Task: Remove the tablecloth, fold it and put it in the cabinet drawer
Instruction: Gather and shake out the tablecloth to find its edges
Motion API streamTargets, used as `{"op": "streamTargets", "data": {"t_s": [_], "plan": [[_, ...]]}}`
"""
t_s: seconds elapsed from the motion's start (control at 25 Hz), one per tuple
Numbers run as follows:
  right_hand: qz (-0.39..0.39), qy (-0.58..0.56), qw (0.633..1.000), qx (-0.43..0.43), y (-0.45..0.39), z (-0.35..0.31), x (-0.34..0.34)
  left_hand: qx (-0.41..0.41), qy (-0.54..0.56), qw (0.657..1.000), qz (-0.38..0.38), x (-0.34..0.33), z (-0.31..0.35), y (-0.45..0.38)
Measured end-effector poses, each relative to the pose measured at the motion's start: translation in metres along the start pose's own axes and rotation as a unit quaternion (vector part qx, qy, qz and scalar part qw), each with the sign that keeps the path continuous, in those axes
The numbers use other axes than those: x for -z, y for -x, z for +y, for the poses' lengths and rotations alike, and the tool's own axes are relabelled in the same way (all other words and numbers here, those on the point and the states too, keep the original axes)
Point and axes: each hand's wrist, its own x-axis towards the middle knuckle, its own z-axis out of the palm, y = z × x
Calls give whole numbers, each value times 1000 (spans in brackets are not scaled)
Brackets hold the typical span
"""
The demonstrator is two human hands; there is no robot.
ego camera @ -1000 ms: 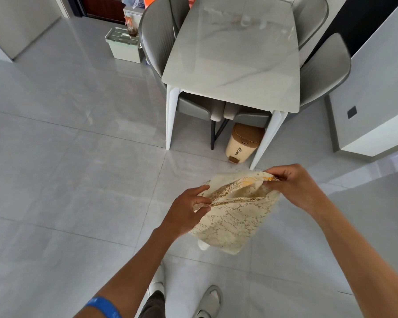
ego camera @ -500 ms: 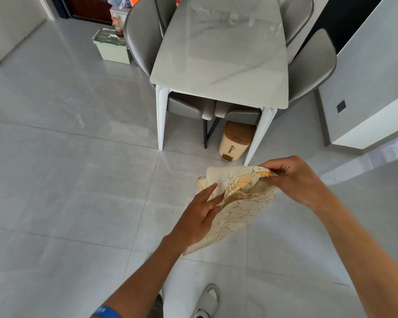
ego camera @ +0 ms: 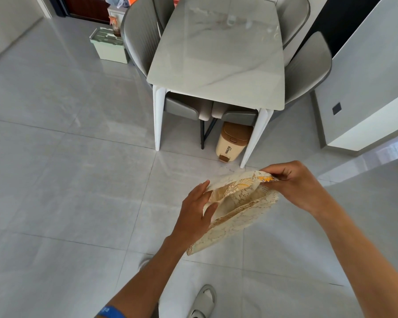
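A: Where is the tablecloth (ego camera: 237, 210) seen?

B: It is held in the air between both hands, above the tiled floor (ego camera: 55, 180), in front of the near end of the table (ego camera: 218, 56). It is folded into a small cream lace bundle, with its layers parted at the top.

A: How is it gripped?

B: Its upper right corner is pinched by the curled fingers and thumb of the right hand (ego camera: 294, 184). The left hand (ego camera: 193, 214) is laid against the left edge with fingers straight, touching the cloth rather than curled round it.

A: What else is seen?

B: Grey chairs (ego camera: 140, 40) are tucked round the table, and a cream bin (ego camera: 232, 141) with a brown lid is stood beneath it. A pale green box (ego camera: 108, 47) is set on the floor beside the left chair.
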Motion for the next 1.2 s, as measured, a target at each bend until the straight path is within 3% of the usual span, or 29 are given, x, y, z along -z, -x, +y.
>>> {"op": "streamTargets", "data": {"t_s": [0.28,0.4,0.52,0.68,0.8,0.96,1.2], "plan": [[-51,7,997,-55,8,25,23,19,50,991,122,49,8,-23],[-60,136,987,-68,12,40,29,-53,-32,997,39,83,30,-32],[-60,241,968,-37,7,28,-10,-95,-98,990,-39,97,63,-42],[-42,92,991,86,-11,-8,-74,-106,-202,966,-123,107,93,-51],[-34,41,997,61,-23,-7,-73,-76,-177,965,-176,145,84,-52],[-66,21,996,62,-32,-10,-62,-16,-31,983,-182,184,71,-55],[-115,9,992,59,-43,-23,-60,-31,12,974,-226,197,68,-62]]}}
